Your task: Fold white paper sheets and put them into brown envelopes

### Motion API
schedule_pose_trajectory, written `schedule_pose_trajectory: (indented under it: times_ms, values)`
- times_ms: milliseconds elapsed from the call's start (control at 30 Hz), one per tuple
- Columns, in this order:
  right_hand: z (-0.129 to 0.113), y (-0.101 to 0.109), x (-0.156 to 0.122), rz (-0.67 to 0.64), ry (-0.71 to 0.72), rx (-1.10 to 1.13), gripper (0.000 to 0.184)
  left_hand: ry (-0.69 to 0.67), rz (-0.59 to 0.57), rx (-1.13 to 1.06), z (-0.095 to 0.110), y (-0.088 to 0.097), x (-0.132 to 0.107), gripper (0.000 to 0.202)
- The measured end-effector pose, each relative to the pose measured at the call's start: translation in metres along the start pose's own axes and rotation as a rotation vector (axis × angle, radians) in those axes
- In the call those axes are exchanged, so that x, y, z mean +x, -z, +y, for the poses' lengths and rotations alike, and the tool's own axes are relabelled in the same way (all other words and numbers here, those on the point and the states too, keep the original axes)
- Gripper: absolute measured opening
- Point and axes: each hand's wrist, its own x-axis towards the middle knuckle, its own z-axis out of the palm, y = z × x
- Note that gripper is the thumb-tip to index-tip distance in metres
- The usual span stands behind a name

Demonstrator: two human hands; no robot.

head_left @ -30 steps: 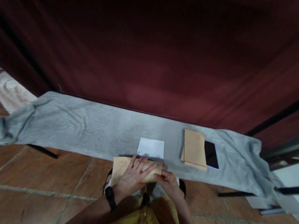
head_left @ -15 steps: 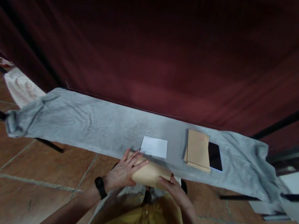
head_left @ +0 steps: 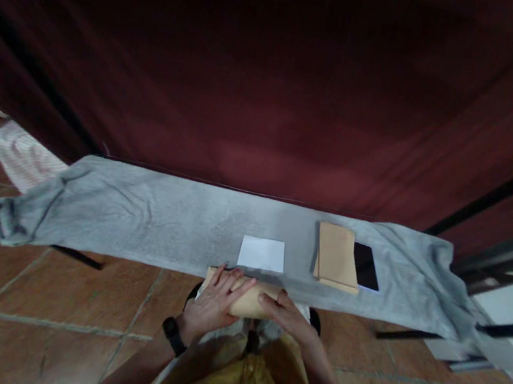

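A brown paper envelope [head_left: 247, 303] is bent into a curve over my lap, just in front of the bench's near edge. Across its left part lies my left hand [head_left: 213, 303], fingers stretched over the paper and holding it; a dark watch is on that wrist. At the other end my right hand [head_left: 288, 315] grips the envelope, its thumb on top and some fingers hidden. Just beyond, a blank white card [head_left: 262, 254] rests on the grey cloth [head_left: 181, 225].
To the right on the cloth lie several stacked brown envelopes [head_left: 338, 256], partly over a dark-screened tablet [head_left: 367, 267]. A dark red curtain [head_left: 270, 115] hangs behind the bench. Black metal legs [head_left: 76, 256] stand on the tiled floor [head_left: 69, 298].
The envelope has tilted and bent further under my hands. My right hand has slid inward over its right end. The view has shifted slightly; the card and stacked envelopes stay put.
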Motion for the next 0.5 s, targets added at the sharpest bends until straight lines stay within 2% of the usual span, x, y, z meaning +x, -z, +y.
schedule_pose_trajectory:
  times_ms: [67,100,133,167,267,367,500]
  values:
    - [-0.002,0.009,0.013,-0.082,0.06,0.009,0.052,0.06,0.029,0.005,-0.003,-0.001,-0.005,0.098]
    - [-0.002,0.015,0.021,-0.082,0.094,-0.015,0.056,0.095,0.044,0.009,-0.005,-0.001,-0.009,0.097]
    - [-0.001,0.022,0.031,-0.061,0.112,-0.039,0.057,0.13,0.058,0.012,-0.009,0.0,-0.015,0.097]
    - [-0.001,0.029,0.042,0.002,0.186,-0.167,0.054,0.164,0.068,0.013,-0.012,0.0,-0.021,0.097]
    - [-0.001,0.042,0.082,0.067,0.247,-0.305,0.036,0.267,0.081,0.002,-0.02,0.0,-0.04,0.1]
    - [-0.008,0.035,0.122,-0.012,0.345,-0.446,0.035,0.33,0.068,-0.008,-0.019,-0.003,-0.054,0.103]
    - [-0.027,0.007,0.159,-0.223,0.508,-0.644,0.048,0.323,0.074,-0.006,-0.013,-0.008,-0.064,0.102]
